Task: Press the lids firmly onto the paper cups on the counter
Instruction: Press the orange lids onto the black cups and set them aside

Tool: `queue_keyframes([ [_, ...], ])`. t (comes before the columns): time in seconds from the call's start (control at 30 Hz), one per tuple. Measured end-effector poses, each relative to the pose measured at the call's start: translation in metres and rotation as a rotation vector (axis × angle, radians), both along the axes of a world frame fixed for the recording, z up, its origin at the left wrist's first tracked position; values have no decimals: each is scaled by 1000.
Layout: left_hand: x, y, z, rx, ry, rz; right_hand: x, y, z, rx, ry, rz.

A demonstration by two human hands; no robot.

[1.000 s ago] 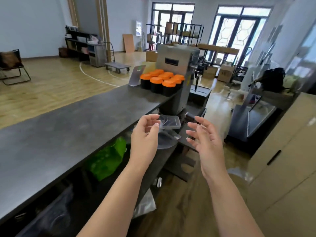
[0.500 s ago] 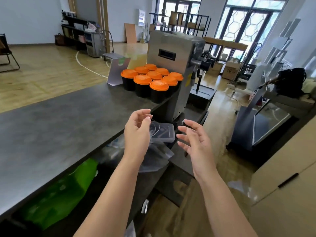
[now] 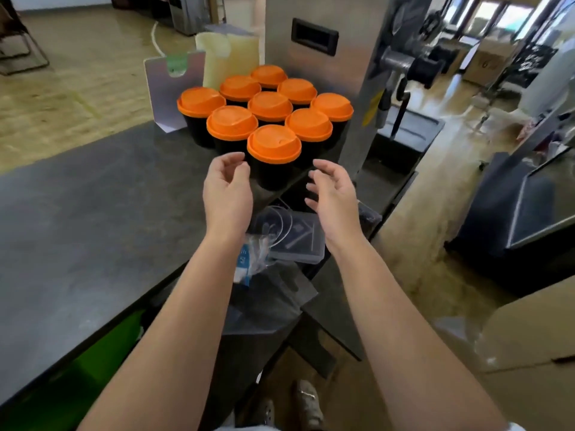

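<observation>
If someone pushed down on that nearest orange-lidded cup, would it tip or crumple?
The nearest cup probably stays upright: it stands flat on the counter, though near the edge. Its black paper wall likely buckles if squeezed sideways. The orange lid looks like thin plastic, so it may flex before it snaps on. Whether the cup is full, I cannot tell.

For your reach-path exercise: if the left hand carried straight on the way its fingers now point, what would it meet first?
Probably the nearest black paper cup with its orange lid: the left hand is open just beside it, fingers curling toward its side. Depth is uncertain.
</observation>
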State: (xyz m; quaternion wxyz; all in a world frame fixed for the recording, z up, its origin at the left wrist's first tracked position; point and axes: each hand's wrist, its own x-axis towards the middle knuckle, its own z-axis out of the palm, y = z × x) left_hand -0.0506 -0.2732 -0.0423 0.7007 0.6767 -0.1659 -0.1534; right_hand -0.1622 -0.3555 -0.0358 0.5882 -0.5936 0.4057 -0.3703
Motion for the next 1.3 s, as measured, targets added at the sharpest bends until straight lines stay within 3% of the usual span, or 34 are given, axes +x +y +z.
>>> queue_keyframes([
  [0.2, -3, -26, -5, 46, 51, 123, 37, -30, -12, 53, -25, 70],
  [0.47, -16, -42, 0, 73, 36, 98, 46, -35, -19, 63, -87, 119],
  [0.6, -24, -21, -4, 69, -46, 155, 48, -17, -26, 35, -128, 222],
  [0.8, -20, 31, -9, 58, -170, 419, 77, 36, -28, -97, -171, 469],
  [1.0, 8, 77, -6, 116, -149, 581, 112, 73, -27, -106, -88, 661],
  [1.17, 14, 97, -14, 149, -123, 636, 124, 88, -29, -116, -104, 770],
  [1.3, 16, 103, -19, 155, -223, 633, 129, 89, -35, -203, -197, 837],
])
